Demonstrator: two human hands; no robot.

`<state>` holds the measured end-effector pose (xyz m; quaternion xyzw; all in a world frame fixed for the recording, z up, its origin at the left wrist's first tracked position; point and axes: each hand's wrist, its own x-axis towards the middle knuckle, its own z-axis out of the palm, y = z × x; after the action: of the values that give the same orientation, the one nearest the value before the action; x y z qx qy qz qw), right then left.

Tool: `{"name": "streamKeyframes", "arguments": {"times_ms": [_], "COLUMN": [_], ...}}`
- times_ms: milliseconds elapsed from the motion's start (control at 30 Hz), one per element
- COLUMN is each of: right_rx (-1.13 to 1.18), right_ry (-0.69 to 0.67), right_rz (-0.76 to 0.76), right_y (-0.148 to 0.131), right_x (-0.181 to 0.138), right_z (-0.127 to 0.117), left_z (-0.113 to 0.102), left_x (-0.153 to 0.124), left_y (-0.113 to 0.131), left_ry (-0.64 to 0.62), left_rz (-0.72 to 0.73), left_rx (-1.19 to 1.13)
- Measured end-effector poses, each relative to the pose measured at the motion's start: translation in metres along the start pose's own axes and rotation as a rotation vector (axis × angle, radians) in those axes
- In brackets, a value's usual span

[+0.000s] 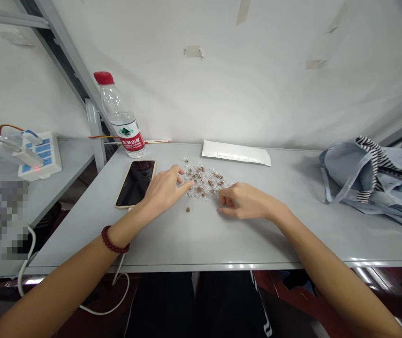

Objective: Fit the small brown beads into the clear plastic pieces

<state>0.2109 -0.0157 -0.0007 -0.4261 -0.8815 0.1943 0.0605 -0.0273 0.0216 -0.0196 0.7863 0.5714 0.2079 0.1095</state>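
A loose pile of small clear bottles [204, 180] mixed with brown corks lies on the grey desk. One brown cork [188, 210] sits apart, just in front of the pile. My left hand [165, 188] is at the pile's left edge, its thumb stretched toward the bottles and its fingers apart. I see nothing held in it. At the pile's right edge rests my right hand [245, 200], fingers bent downward with a gap to the thumb. No object shows in it, though its fingertips are partly hidden.
A phone [135, 183] with a white cable lies left of my left hand. Behind it stands a water bottle [125, 122] with a red cap. A white packet [236, 152] lies near the wall. Blue fabric [373, 173] is at the right, a power strip [42, 157] at the far left.
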Motion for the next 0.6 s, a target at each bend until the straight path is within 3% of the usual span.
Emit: {"name": "streamKeyframes", "arguments": {"times_ms": [167,433,600], "right_rx": [0.113,0.185,0.064], "right_ry": [0.009,0.405,0.410], "right_rz": [-0.005,-0.036,-0.105], "right_y": [0.001,-0.001,-0.004], "right_x": [0.000,0.006,0.009], "right_z": [-0.007,0.009,0.018], "left_z": [0.012,0.007,0.007], "left_x": [0.000,-0.002,-0.001], "left_y": [0.000,0.007,0.004], "left_ry": [-0.031,0.080,0.101], "left_rz": [0.069,0.168,0.177], "left_rx": [-0.036,-0.111,-0.028]}}
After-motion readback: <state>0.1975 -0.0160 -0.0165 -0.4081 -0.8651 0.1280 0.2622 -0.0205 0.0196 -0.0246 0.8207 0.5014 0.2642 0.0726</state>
